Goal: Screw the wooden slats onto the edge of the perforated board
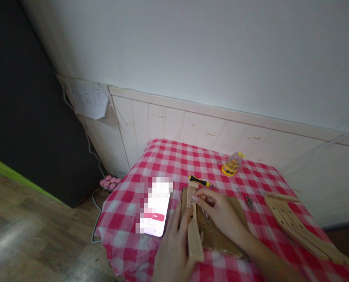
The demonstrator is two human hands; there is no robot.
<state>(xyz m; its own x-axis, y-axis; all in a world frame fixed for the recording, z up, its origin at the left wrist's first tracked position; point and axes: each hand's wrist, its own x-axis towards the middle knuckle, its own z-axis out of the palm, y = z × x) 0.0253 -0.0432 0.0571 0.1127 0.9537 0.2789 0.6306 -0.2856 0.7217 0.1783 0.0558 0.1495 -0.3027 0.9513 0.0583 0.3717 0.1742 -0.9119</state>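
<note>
while the left hand point(174, 243) wraps its fingers around a pale wooden slat point(193, 227) and pins it flat along the left edge of a brown board point(221, 235), seemingly to keep it from shifting, the right hand point(218, 209) comes over from the other side with fingertips pinched narrow at the slat's upper part, on something too small to make out. just beyond the fingers a black-and-yellow screwdriver point(200, 181) lies on the red checked tablecloth point(174, 160), with loose screws point(248, 201), more slats point(297, 227) and a lit phone point(156, 213) all near.
</note>
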